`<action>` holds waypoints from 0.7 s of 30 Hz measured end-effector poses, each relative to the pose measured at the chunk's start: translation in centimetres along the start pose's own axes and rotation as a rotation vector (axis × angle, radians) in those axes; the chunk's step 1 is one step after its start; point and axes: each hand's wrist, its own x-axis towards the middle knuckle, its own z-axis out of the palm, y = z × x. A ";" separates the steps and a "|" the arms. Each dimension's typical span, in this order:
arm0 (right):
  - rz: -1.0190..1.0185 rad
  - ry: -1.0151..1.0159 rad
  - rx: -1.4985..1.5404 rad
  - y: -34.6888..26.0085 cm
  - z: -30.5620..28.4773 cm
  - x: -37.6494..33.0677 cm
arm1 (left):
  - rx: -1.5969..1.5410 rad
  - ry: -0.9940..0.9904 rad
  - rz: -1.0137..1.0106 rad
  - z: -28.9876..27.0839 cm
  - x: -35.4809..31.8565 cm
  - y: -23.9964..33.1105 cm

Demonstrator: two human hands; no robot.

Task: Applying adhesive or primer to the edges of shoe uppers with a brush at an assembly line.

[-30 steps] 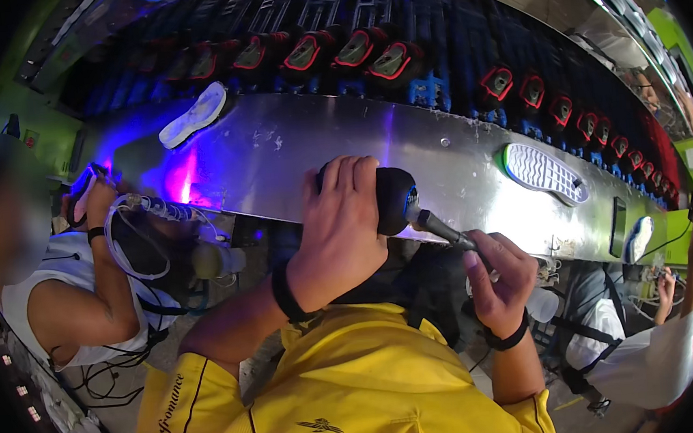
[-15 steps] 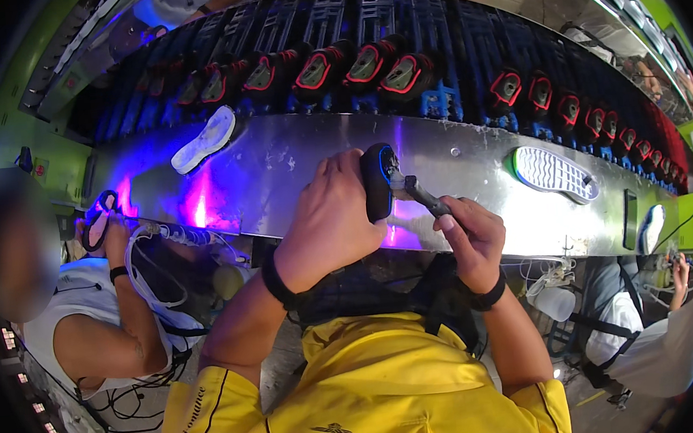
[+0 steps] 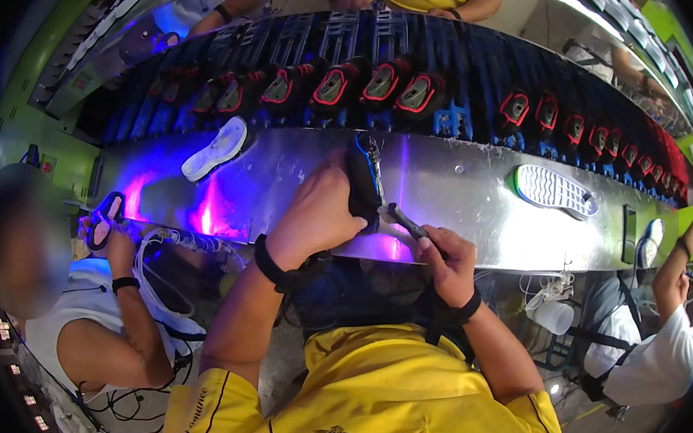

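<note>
The left hand (image 3: 318, 212) partly hides what seems a shoe (image 3: 366, 173)

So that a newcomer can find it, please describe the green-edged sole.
Find the long metal bench. On its right part, left of the flat dark slab, lies the sole, tread up. Its bold grid and green edge distinguish it from the plain white sole farther left.

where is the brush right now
In the head view, just right of centre, the brush is in the person's right hand, its tip close to the dark shoe in the left hand.
</note>
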 end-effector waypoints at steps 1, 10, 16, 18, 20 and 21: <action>0.036 0.006 0.002 0.2 0.1 -0.4 | 0.009 -0.067 -0.100 -0.5 -0.2 0.2; 0.359 0.009 0.235 -4.9 -1.6 -1.9 | -0.520 0.081 0.157 3.0 -4.1 -5.9; 0.272 -0.038 0.135 -6.6 -1.6 -1.4 | -0.930 -0.117 0.035 4.0 -7.3 -3.9; 0.291 -0.055 0.115 -6.3 -1.5 -2.1 | -1.037 -0.133 0.005 3.3 -7.9 -2.6; 0.293 -0.051 0.103 -6.2 -2.1 -3.9 | -1.139 -0.147 -0.024 3.1 -8.1 -2.2; 0.290 -0.046 0.093 -6.3 -2.4 -4.4 | -1.219 -0.190 -0.033 3.1 -8.0 -2.0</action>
